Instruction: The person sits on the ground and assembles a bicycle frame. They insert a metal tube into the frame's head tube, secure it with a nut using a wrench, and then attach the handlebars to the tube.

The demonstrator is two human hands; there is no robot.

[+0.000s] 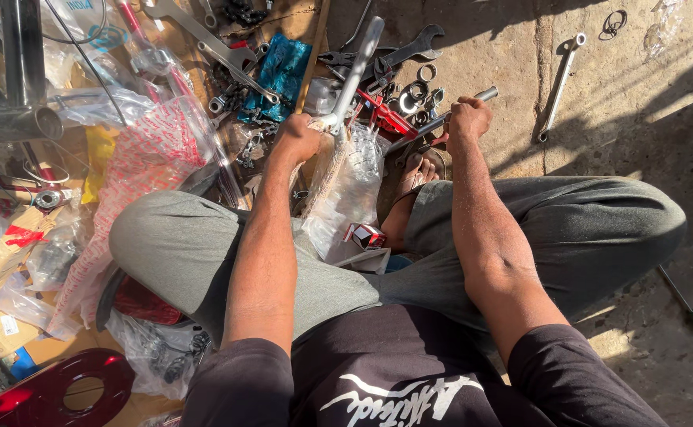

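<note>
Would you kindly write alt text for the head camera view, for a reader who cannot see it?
Seen from above, a seated person's left hand grips a silver metal tube partly wrapped in clear plastic, while the right hand holds a dark tool handle. Wrenches, rings and plastic bags lie scattered on the sunlit concrete floor.

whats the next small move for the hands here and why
Probably turn the tool in the right hand a little while the left hand steadies the silver tube; both hands are closed on them, and the tool's tip points toward the tube's base.
</note>
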